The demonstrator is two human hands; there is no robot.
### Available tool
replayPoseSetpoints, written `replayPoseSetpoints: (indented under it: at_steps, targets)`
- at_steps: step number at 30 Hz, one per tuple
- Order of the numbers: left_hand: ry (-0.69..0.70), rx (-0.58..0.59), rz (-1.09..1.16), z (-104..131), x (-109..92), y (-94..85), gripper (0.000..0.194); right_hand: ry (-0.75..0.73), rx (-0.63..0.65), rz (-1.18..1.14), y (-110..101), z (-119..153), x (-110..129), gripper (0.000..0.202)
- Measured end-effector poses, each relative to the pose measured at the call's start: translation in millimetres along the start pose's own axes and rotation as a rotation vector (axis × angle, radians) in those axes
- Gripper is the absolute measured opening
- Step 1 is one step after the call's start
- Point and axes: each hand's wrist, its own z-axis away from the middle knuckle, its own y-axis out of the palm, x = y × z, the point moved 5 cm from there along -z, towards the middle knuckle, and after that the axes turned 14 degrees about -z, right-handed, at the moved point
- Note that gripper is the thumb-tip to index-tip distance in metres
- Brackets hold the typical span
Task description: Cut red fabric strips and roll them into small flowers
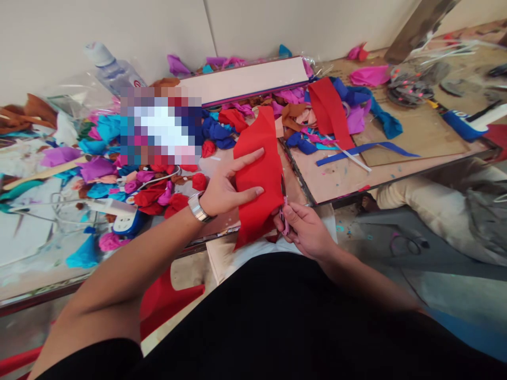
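Note:
A red sheet [257, 182], paper or thin cloth, spans the near edge of the table, its lower corner hanging in front of me. My left hand [227, 184], with a metal watch on the wrist, holds it from the left. Its thumb and index finger lie spread on top; the other fingers are hidden. At the sheet's right edge, my right hand [301, 227] is closed around pink-handled scissors [285, 219]. The blades point away from me along that edge, partly hidden by the sheet.
Colourful scraps and crumpled pieces [97, 169] cover the left side. A bottle [119, 71] stands behind them. A long pale box [245, 79] lies at the back. Red strips [328, 111] and a blue strip [368, 153] are to the right. Another person's leg [428, 211] shows beyond the table edge.

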Motion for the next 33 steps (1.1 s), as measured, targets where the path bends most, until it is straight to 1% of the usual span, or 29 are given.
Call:
replayPoseSetpoints:
  at_steps: [8,15,19,24,33]
  targets:
    - [0.022,-0.014,0.012,1.5,2.2,1.6,0.090,0.010,0.012,0.001,1.5,-1.7,0.2,0.045]
    - [-0.014,-0.005,0.022,1.4,2.6,1.9,0.094,0.016,-0.011,0.027,-1.3,-1.5,1.3,0.046]
    - [-0.009,-0.013,0.001,1.0,1.9,1.4,0.093,0.022,0.001,0.028,-1.5,-2.0,1.4,0.046]
    - [-0.035,0.006,0.018,1.5,2.5,2.4,0.094,0.024,0.011,0.013,-2.6,-2.7,0.6,0.043]
    - [-0.046,0.015,0.074,1.4,0.3,4.5,0.094,0.032,-0.010,0.050,-3.2,-0.8,1.1,0.048]
